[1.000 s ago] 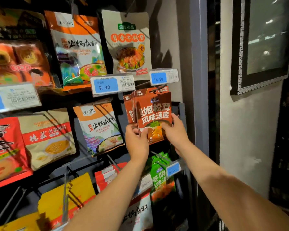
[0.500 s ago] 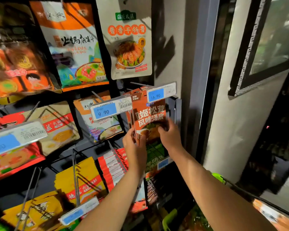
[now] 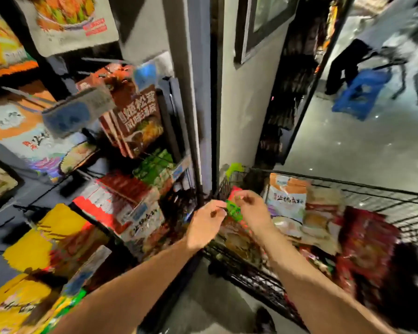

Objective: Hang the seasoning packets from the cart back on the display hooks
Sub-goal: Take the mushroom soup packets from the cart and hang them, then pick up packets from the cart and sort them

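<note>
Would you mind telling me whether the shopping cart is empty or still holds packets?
Still loaded: the wire cart holds several packets, including an orange-and-white packet and a dark red packet.

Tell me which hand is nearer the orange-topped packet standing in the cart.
Right. The right hand is just left of the orange-topped packet, over the cart corner; the left hand is further left, beyond it.
</note>
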{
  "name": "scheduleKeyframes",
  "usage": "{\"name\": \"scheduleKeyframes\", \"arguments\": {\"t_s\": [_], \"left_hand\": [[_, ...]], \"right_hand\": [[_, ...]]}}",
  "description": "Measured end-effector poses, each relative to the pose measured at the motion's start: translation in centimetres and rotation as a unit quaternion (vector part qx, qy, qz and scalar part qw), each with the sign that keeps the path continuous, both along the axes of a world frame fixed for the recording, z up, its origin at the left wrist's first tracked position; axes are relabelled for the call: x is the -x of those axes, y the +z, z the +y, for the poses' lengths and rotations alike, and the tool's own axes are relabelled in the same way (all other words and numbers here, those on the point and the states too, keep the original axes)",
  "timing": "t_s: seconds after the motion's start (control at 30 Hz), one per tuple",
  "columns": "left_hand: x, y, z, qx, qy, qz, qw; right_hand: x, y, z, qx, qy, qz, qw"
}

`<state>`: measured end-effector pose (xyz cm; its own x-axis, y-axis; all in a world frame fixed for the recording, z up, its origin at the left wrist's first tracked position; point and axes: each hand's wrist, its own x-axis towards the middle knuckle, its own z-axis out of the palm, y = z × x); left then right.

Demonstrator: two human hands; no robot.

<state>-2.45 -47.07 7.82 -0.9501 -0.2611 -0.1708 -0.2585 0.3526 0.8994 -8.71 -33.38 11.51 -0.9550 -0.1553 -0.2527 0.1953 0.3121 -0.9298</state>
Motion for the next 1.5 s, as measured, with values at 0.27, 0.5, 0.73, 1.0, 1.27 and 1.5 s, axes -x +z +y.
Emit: {"name": "scheduleKeyframes", "arguments": {"t_s": [0.27,0.5,0.73,1.0,1.27,1.5], "left_hand": [[2.8,-7.8,9.4,-0.034,-0.131,-0.057,0.989],[8.7,-8.8,15.3,0.054,-0.111,-0.055,0.991],[13.7,-10.7,16.5,0.035,-0.038,-0.182,0.982],[15.0,-12.9,17.2,-0.013,0.011,-0.192,0.981],[13.5,-11.7,15.8,-0.093,0.043,-0.19,0.976],[12.5,-12.1,12.9,-0.051,0.099,-0.18,0.977]], "right_hand": [[-3.3,-6.2,12.8,-0.066,-0.115,-0.125,0.983],[2.3,-12.4,17.7,-0.082,-0.126,-0.175,0.973],[11.3,-23.9,19.5,-0.154,-0.11,-0.175,0.966],[11.8,-19.8,18.1,-0.101,-0.163,-0.145,0.971],[8.9,-16.3,19.0,0.013,-0.158,-0.172,0.972],[8.8,-16.0,17.4,0.016,-0.114,-0.189,0.975]]}}
